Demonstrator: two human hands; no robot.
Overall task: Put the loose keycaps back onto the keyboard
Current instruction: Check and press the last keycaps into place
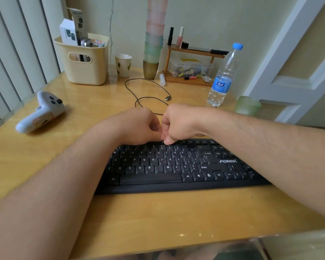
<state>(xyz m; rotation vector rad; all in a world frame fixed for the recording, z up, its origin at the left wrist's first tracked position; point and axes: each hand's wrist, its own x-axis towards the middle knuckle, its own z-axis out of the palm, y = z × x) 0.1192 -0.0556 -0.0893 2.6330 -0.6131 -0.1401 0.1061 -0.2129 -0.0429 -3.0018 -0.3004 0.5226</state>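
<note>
We see 2 fists: left hand (139, 126), right hand (178, 122), curled, touching over keyboard (176, 166) far edge, mid-tabletop (158, 212). Whether they hold anything, we cannot tell.

Keyboard (176, 166): one is seen.
Hands: two are counted, left hand (141, 126) and right hand (180, 122), at the keyboard's far edge.
Water bottle (224, 76): one, beyond the keyboard.
Controller (40, 111): one, left of the keyboard.
Basket (86, 62): one.
Loose keycaps: none can be made out.
</note>
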